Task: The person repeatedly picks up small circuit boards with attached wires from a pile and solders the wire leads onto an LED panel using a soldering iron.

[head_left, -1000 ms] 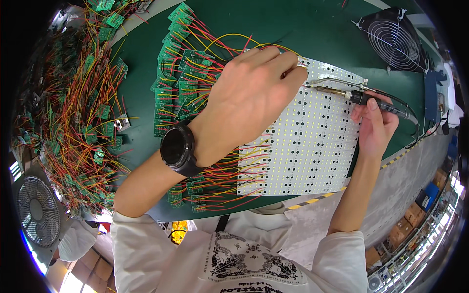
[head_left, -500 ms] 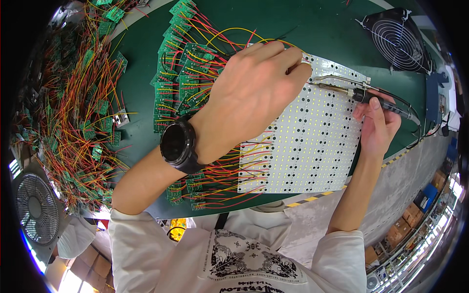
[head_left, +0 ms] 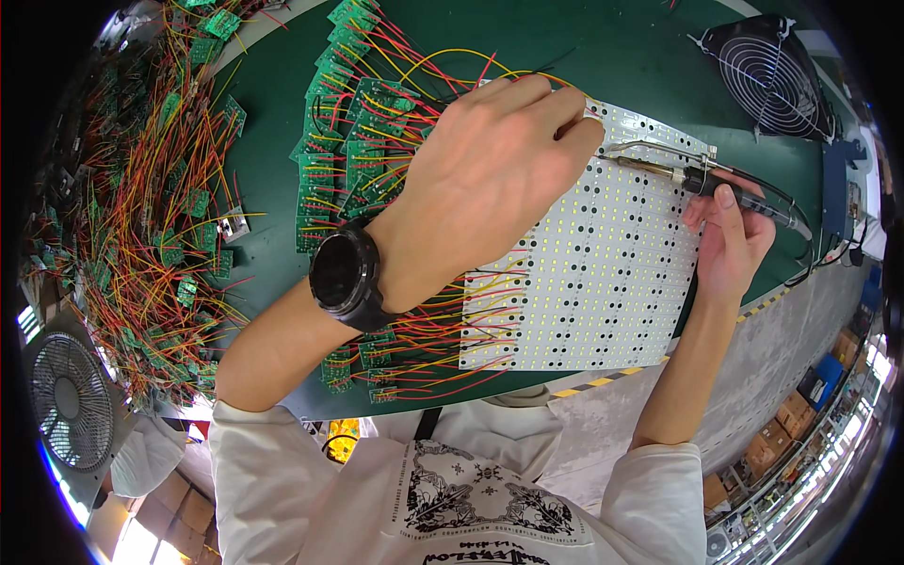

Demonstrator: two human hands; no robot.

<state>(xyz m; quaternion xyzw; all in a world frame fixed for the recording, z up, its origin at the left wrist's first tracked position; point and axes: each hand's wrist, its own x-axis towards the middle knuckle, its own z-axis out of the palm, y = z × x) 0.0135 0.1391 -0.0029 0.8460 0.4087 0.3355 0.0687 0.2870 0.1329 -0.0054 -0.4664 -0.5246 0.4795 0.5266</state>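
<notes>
In my right hand [head_left: 733, 234] is a soldering iron [head_left: 702, 181] with a thin metal guide tube beside its shaft, its tip pointing left. The tip is close to my left hand [head_left: 494, 174], above the upper part of a white LED board panel [head_left: 612, 273] dotted with yellow and black spots. My left hand is curled with its fingertips pressed together at the panel; what they pinch is hidden by the hand. Red, yellow and black wires [head_left: 452, 325] run from the panel's left side to rows of small green circuit boards [head_left: 318, 179]. A black watch [head_left: 345, 273] is on my left wrist.
A large heap of wired green circuit boards [head_left: 141, 235] covers the left side of the green table [head_left: 603, 47]. At the far right stands a black fan with a wire grille [head_left: 767, 75]. Cables [head_left: 812, 268] trail off the right edge. Another fan [head_left: 71, 400] is at lower left.
Both hands stay nearly in place. My left hand and the iron's tip have shifted very slightly to the right.
</notes>
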